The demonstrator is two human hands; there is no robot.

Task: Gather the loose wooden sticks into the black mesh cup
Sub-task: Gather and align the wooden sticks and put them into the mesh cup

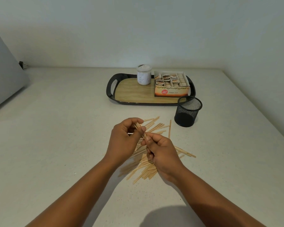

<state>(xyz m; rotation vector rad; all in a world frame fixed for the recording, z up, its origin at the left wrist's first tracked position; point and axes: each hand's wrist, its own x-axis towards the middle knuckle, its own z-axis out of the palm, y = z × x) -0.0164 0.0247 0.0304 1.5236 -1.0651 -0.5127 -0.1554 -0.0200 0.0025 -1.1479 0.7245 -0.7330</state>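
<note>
Wooden sticks (pixel 151 163) lie in a loose, crossed pile on the speckled white countertop (pixel 64 136) at centre frame; most have their long axes running from lower left to upper right. One stick (pixel 170 128) at the pile's right edge lies nearly vertical in the frame.

Above the pile, both hands meet on a small bundle of sticks (pixel 140 130). The left hand (pixel 123 141) has its fingers and thumb curled around the bundle. The right hand (pixel 162 154) pinches the bundle's lower end between thumb and forefinger. The bundle's long axis runs from upper left to lower right, tilted steeply.

The black mesh cup (pixel 188 111) stands upright to the upper right of the pile, apart from it, its open mouth facing up. Just behind the cup sits a black-rimmed tray (pixel 111 89) with a wood-grain base. The tray carries a lidded plastic jar (pixel 144 74) and an open box of tea bags (pixel 171 84), side by side. A grey laptop lid (pixel 5 71) occupies the left edge of the frame.
</note>
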